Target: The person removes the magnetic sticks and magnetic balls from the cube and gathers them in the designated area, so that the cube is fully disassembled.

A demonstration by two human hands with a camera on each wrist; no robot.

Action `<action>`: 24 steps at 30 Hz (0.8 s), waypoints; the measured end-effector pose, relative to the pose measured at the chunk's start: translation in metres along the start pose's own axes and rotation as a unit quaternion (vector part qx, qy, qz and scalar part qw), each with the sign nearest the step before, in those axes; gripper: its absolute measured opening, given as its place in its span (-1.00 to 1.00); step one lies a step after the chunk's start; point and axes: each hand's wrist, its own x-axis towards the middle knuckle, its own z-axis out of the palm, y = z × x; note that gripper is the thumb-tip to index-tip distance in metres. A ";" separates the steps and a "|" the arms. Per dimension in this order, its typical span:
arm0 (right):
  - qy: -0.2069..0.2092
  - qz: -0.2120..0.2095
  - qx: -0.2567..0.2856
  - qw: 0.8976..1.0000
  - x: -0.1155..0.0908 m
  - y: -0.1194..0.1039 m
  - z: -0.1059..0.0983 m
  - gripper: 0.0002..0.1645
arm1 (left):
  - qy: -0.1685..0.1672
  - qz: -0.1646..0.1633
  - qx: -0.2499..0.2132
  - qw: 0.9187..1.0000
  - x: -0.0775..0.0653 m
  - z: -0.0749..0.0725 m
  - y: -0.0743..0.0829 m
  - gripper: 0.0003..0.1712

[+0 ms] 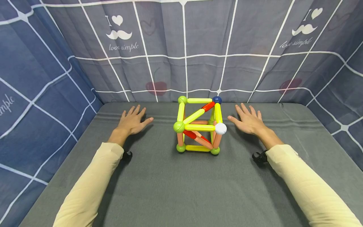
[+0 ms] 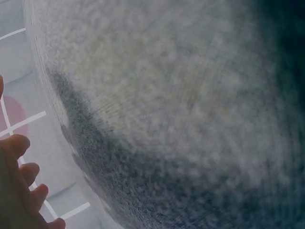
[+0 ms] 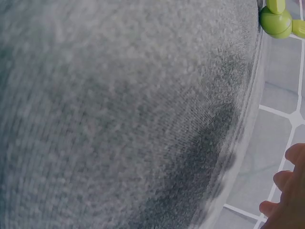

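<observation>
Between the two hands stands a cube-shaped frame (image 1: 199,127) of yellow, orange and red rods joined by balls. Most of its balls are green; a dark blue ball (image 1: 217,100) sits at the back right top corner and a white ball (image 1: 220,128) at the front right top corner. Left of the frame, my left hand (image 1: 131,123) lies palm down with fingers spread, holding nothing. On the other side my right hand (image 1: 248,120) lies the same way, its thumb pointing toward the frame. A green ball (image 3: 276,22) shows at the top of the right wrist view.
A grey cloth (image 1: 181,186) covers the table. Behind it hangs a grey curtain (image 1: 204,72) with white lines, and a blue patterned curtain (image 1: 34,78) closes the left side. Small black devices are strapped at both wrists, below the cream sleeves (image 1: 93,176).
</observation>
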 end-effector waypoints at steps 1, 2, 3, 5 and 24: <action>0.000 0.000 -0.002 1.000 0.000 0.001 0.000 0.08 | 0.000 0.001 -0.001 1.000 0.000 0.000 0.000 0.08; 0.000 0.000 -0.002 1.000 0.000 0.001 0.001 0.07 | 0.001 0.001 -0.002 1.000 0.000 0.001 0.000 0.08; 0.001 0.001 -0.002 1.000 -0.001 0.002 0.001 0.06 | 0.000 0.001 -0.004 1.000 0.001 0.001 -0.001 0.09; 0.000 0.002 -0.001 1.000 -0.002 0.002 0.001 0.05 | -0.001 0.000 -0.007 1.000 0.000 0.002 -0.001 0.09; 0.192 -0.216 0.190 0.938 -0.091 -0.085 -0.046 -0.76 | 0.110 0.110 -0.384 0.910 -0.058 -0.032 0.102 -0.45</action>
